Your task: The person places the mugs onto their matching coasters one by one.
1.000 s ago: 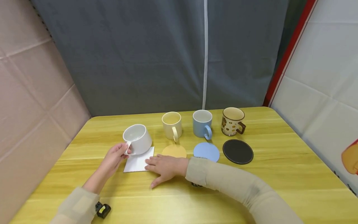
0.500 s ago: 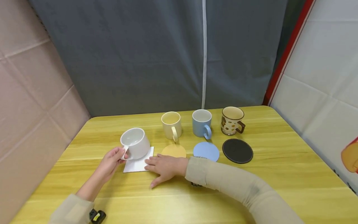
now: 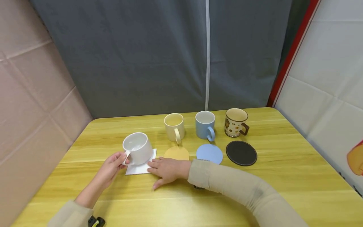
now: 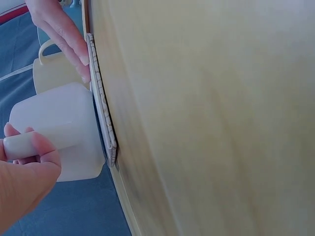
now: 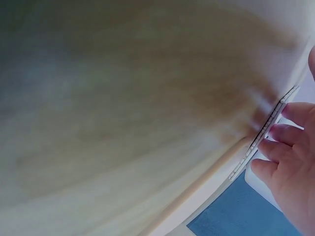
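My left hand pinches the handle of a white mug between thumb and fingers. The mug is over a white square coaster, its base at or very close to the surface; in the left wrist view a thin dark line lies between mug and coaster, so contact is hard to tell. With fingers spread and fairly straight, my right hand rests on the coaster's right edge. The right wrist view shows those fingertips against the coaster's edge.
A cream mug, a blue mug and a patterned brown-handled mug stand in a row behind. Before them lie a yellow round coaster, partly behind my right hand, a blue one and a black one.
The white mug came down and slightly toward me onto or just over the white coaster, levelling a little, with my left hand on its handle. My right hand stayed in place.
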`<control>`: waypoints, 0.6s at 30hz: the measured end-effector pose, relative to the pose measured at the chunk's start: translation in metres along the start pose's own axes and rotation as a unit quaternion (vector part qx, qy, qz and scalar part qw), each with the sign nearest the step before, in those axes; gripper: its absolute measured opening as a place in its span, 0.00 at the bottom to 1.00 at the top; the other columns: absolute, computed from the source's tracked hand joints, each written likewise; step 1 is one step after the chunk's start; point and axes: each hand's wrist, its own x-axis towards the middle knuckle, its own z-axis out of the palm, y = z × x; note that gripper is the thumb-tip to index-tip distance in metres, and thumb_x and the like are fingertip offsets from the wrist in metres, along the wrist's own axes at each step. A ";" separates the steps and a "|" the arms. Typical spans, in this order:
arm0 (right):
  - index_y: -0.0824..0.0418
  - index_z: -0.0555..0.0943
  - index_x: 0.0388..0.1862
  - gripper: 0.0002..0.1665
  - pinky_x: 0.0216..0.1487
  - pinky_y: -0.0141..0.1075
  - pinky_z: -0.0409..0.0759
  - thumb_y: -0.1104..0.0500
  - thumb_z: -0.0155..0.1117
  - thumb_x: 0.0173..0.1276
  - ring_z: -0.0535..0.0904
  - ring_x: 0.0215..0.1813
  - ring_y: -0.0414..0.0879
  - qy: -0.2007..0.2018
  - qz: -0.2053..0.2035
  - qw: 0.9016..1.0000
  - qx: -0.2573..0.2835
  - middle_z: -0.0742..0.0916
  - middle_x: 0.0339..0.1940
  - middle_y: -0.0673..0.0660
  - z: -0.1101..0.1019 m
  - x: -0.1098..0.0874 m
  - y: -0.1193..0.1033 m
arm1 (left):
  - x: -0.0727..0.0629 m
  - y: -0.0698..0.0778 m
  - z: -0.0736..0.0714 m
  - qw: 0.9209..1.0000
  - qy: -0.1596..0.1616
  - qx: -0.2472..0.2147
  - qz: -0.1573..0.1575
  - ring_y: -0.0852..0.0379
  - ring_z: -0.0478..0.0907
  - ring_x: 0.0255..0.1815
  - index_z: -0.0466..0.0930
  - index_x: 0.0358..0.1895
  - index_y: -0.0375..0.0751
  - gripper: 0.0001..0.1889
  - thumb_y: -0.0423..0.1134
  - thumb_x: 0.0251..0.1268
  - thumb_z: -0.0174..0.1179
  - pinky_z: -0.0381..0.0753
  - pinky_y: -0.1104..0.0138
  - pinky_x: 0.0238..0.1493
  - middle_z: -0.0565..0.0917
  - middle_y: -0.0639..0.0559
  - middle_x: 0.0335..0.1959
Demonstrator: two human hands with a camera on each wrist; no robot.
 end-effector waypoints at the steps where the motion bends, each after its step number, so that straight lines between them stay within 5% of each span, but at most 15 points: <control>1: 0.54 0.57 0.71 0.44 0.71 0.39 0.50 0.30 0.40 0.64 0.50 0.73 0.47 0.002 -0.001 1.000 -0.007 0.56 0.73 0.55 0.000 0.000 0.000 | 0.000 0.000 0.000 1.000 0.000 0.000 0.000 0.66 0.70 0.33 0.67 0.40 0.35 0.11 0.41 0.73 0.42 0.73 0.72 0.39 0.74 0.60 0.28; 10: 0.54 0.62 0.68 0.24 0.67 0.32 0.58 0.53 0.38 0.75 0.62 0.68 0.44 0.038 -0.019 0.991 -0.124 0.65 0.69 0.54 0.003 0.002 -0.002 | -0.001 0.000 0.000 1.000 0.008 -0.001 -0.007 0.67 0.70 0.33 0.67 0.39 0.37 0.10 0.40 0.73 0.42 0.72 0.73 0.39 0.74 0.60 0.27; 18: 0.56 0.69 0.63 0.21 0.49 0.28 0.69 0.57 0.38 0.75 0.68 0.44 0.40 0.090 -0.042 0.984 -0.147 0.72 0.43 0.50 0.003 0.004 -0.003 | -0.003 0.000 0.000 1.000 0.012 -0.007 -0.010 0.66 0.69 0.32 0.68 0.39 0.37 0.10 0.40 0.73 0.42 0.72 0.73 0.38 0.74 0.60 0.27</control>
